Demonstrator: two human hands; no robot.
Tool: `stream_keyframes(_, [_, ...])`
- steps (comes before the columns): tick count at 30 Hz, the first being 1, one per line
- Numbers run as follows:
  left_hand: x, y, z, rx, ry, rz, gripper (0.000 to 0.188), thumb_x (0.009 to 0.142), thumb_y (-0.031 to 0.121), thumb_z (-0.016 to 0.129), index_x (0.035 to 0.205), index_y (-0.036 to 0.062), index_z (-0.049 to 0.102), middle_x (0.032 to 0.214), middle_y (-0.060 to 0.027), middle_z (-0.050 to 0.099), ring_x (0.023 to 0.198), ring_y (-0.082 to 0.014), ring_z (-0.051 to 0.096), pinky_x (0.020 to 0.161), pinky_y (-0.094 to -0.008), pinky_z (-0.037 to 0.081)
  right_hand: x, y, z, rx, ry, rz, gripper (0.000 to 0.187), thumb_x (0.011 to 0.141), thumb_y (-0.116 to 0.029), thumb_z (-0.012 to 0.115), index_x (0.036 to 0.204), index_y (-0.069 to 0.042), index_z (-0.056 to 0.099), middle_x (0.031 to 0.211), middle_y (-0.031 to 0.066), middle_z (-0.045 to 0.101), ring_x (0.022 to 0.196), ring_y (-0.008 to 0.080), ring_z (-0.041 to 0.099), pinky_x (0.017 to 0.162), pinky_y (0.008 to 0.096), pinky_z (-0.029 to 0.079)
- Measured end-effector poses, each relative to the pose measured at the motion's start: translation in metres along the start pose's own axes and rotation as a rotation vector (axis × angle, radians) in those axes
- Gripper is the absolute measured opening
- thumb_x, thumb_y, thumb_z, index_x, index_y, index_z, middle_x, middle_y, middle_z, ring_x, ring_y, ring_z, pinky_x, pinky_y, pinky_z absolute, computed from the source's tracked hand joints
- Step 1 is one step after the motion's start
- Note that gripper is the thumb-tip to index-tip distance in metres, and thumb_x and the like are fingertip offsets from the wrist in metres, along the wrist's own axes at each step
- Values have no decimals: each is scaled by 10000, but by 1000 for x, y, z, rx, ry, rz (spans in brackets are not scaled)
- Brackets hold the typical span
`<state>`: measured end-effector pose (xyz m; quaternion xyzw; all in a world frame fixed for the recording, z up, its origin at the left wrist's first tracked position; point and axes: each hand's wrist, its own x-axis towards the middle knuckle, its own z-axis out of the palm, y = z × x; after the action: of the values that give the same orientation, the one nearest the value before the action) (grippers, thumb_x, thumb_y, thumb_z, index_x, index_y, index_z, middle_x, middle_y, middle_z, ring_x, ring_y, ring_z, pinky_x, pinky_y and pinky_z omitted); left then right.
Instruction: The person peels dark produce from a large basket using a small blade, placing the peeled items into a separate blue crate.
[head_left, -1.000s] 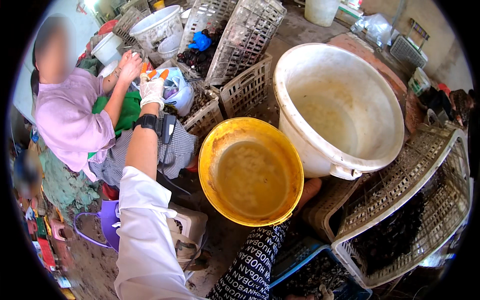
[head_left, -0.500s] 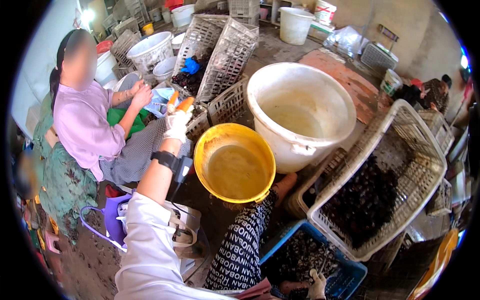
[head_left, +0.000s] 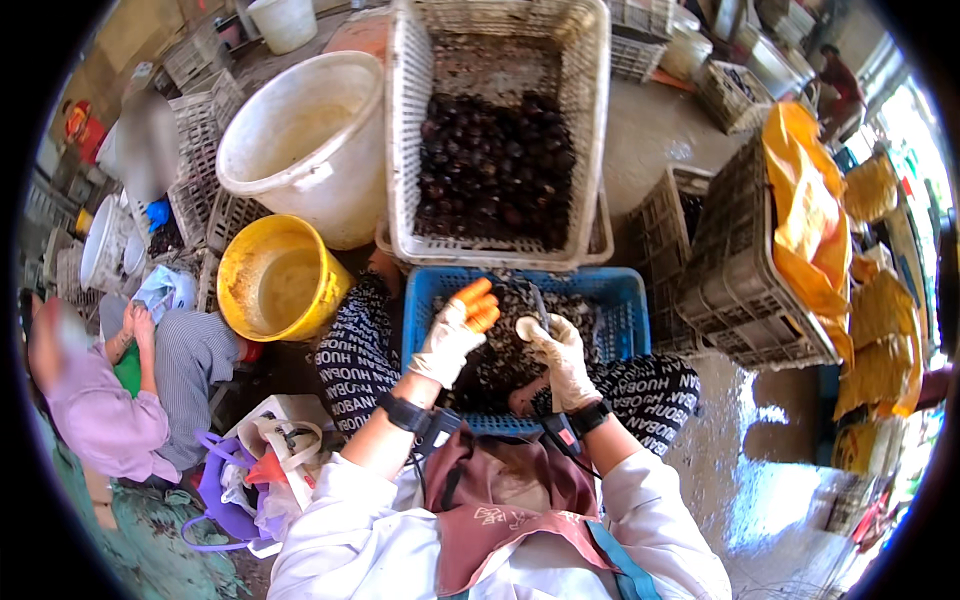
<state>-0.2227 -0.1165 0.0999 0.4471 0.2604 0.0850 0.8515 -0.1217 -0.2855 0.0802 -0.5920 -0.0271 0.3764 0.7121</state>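
Observation:
My left hand [head_left: 455,335], in a pale glove with orange finger covers, is open above the left part of a blue basket [head_left: 628,300], its fingers pointing right. Close beside it, my gloved right hand [head_left: 562,362] is closed around a slim grey blade-like tool [head_left: 540,306]. A round cream-coloured piece [head_left: 527,327] shows at the right thumb; whether it belongs to the tool I cannot tell. Below both hands, the basket holds dark shells [head_left: 500,368] mixed with whitish bits. Beyond it, a tilted whitish crate [head_left: 402,150] holds a heap of dark shellfish [head_left: 497,165].
Left of the crate stand a large white tub [head_left: 335,190] and a yellow bucket [head_left: 228,280] holding cloudy liquid. A co-worker in a lilac top [head_left: 105,405] sits at the left, near a purple bag [head_left: 222,490]. Stacked crates [head_left: 735,250] with orange sacking [head_left: 805,210] stand right, beside wet floor.
My left hand has come back from the far left, near the co-worker, to over the blue basket. The right hand has risen beside it with the slim tool. The view has swung right.

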Motion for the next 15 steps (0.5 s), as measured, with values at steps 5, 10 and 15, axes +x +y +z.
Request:
stream_keyframes(5, [-5, -56, 50, 83, -79, -164, 415, 897, 155, 608, 1298, 130, 505, 1119, -12, 603, 919, -105, 596, 756, -240, 490, -12, 14, -25, 164, -49, -103, 306, 828, -77, 682, 1076, -19, 512, 941, 41, 634, 820, 111, 609, 735, 223, 502])
stream_keyframes(10, [-12, -49, 57, 83, -28, -121, 379, 907, 127, 583, 1281, 119, 528, 1063, -7, 618, 856, -93, 601, 731, -224, 511, -14, 20, -26, 206, -95, -80, 312, 852, -86, 659, 1118, -34, 504, 977, 44, 625, 797, 75, 590, 701, 195, 490])
stream_keyframes(15, [-42, 28, 43, -105, -88, -125, 408, 896, 53, 563, 1295, 32, 482, 988, -68, 613, 871, -166, 610, 720, -252, 509, -12, -2, -33, 325, -165, -113, 323, 888, -169, 634, 1164, -43, 522, 912, 23, 645, 745, 47, 565, 680, 172, 453])
